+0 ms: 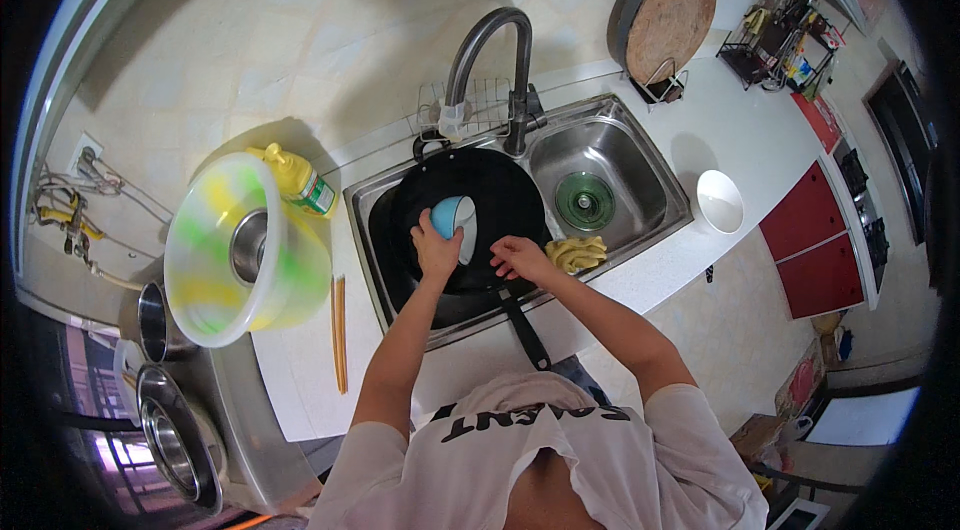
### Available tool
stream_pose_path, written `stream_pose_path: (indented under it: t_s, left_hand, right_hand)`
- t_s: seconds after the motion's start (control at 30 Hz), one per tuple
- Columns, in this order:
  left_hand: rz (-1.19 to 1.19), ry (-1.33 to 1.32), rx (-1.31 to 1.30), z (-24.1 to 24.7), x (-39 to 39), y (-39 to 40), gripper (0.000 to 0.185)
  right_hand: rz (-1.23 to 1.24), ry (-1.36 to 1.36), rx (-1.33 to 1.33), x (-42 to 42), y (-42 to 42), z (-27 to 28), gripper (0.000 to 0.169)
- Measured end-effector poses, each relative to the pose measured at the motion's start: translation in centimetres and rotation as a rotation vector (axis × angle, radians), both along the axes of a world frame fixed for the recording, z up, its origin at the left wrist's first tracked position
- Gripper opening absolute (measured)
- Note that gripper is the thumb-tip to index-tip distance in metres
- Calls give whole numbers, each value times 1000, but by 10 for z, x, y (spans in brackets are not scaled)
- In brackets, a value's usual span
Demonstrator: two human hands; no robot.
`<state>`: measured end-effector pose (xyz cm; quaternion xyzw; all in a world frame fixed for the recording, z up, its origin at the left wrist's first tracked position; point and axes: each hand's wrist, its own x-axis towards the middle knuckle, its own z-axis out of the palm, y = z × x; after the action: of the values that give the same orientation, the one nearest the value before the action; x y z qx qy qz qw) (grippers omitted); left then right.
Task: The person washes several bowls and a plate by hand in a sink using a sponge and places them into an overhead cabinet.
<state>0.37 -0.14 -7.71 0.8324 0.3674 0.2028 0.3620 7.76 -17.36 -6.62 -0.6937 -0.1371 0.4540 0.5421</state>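
My left hand (438, 248) grips a small bowl (448, 215), light blue outside and white inside. It is tilted on its side above a large black wok (495, 185). The wok rests over the left basin of a stainless-steel sink, its long black handle (526, 331) pointing towards me. To the right of the bowl, my right hand (521, 258) hovers over the wok's edge with loosely bent fingers. Nothing shows between them. A crumpled yellow cloth (576, 254) lies by my right wrist, at the near edge of the right basin (637, 162).
A curved faucet (523, 79) rises behind the wok. A white bowl (720, 201) stands right of the sink. Chopsticks (340, 335), a yellow pump bottle (304, 181) and a large plastic basin (217, 297) are on the left. A round wooden chopping board (670, 23) leans at the back.
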Motion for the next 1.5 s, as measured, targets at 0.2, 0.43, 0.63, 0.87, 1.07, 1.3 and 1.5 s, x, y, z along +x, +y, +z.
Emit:
stream_pose_path:
  t_s: [0.2, 0.43, 0.63, 0.87, 1.07, 1.3, 1.5]
  left_hand:
    - [56, -97, -439, -27, 10, 5, 79]
    - [94, -116, -879, -14, 11, 1, 81]
    - [70, -18, -917, -12, 16, 0, 76]
    - [67, -193, -1114, -16, 11, -6, 67]
    - [114, -414, -1184, -77, 6, -1, 68]
    - [-25, -41, -1296, -34, 12, 26, 74]
    - [102, -204, -1245, -18, 17, -6, 74]
  right_hand:
    - [94, -605, 14, 19, 44, -42, 21]
    - [557, -851, -406, 34, 86, -68, 23]
    - [431, -834, -507, 32, 98, -72, 26]
    - [251, -855, -465, 31, 93, -81, 29]
    - [126, -476, -154, -12, 105, -60, 26]
    - [837, -1339, -228, 26, 18, -12, 17]
    - [277, -922, -291, -12, 83, -25, 18]
